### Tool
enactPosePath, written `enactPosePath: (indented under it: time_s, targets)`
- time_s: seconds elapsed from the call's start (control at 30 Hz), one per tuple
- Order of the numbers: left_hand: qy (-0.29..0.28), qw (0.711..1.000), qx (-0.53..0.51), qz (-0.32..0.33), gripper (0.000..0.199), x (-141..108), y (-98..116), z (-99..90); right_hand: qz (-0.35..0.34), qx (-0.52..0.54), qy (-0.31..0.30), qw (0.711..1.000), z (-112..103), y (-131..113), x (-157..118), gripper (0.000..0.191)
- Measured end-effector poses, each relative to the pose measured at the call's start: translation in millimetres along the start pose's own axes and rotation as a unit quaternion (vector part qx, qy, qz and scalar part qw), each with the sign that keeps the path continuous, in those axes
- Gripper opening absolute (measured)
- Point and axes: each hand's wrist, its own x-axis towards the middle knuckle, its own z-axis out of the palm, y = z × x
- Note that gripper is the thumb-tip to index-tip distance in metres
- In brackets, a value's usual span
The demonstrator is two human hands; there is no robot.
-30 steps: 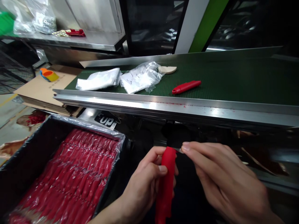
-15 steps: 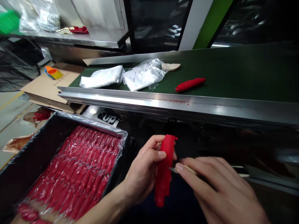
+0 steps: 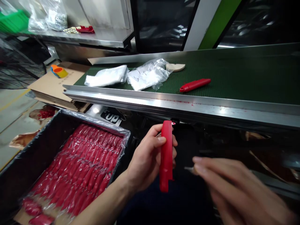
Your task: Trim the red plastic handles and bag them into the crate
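In the middle of the head view, my left hand (image 3: 145, 156) is wrapped round a long red plastic part (image 3: 166, 153), held nearly upright with a notch near its lower end. Its thumb lies on the side of the part. My right hand (image 3: 236, 187), blurred, pinches a small pointed knife (image 3: 189, 169); the thin blade points left, apart from the red part, and the handle is mostly hidden by the fingers. A similar red part (image 3: 195, 85) lies on the green conveyor belt (image 3: 241, 75) beyond my hands.
At the left stands a lined box (image 3: 93, 120) with rows of bagged red parts (image 3: 82, 165). Plastic bags (image 3: 147, 75) and a beige curved piece (image 3: 175, 67) lie on the belt. The belt's metal rail (image 3: 140, 101) runs across. An orange tape dispenser (image 3: 59, 72) sits on stacked cardboard (image 3: 44, 82).
The knife has moved away from the red part, to the right. My left hand has raised the part slightly and turned it. The camera view has shifted a little.
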Motion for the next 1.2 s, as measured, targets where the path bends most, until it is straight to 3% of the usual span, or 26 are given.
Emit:
enactPosePath:
  time_s: [0.1,0.2,0.77,0.97,1.07,1.2]
  targets:
    - [-0.011,0.997,0.078,-0.022,0.031,-8.9,-2.7,0.8,-0.01,-0.046,0.029,0.998,-4.2,8.3,13.0,0.041]
    - [-0.025,0.989,0.142,-0.025,0.036,-17.3,-4.7,0.9,0.023,-0.078,0.041,0.996,-1.5,8.7,22.2,0.034]
    - [-0.027,0.972,0.232,-0.014,0.025,-27.4,-4.0,3.1,0.053,-0.086,0.013,0.995,6.8,12.1,13.7,0.044]
    - [-0.091,0.978,0.169,-0.08,0.028,-35.3,-7.1,-0.4,0.08,-0.075,0.123,0.986,-0.3,17.0,17.7,0.046]
    - [-0.075,0.993,0.073,-0.054,0.028,-33.5,-12.2,-2.7,0.112,-0.022,0.125,0.986,0.1,6.8,16.9,0.043]
    - [-0.104,0.993,-0.008,-0.049,0.024,-29.8,-17.0,-3.2,0.13,0.03,0.102,0.986,7.0,-6.4,15.2,0.043]
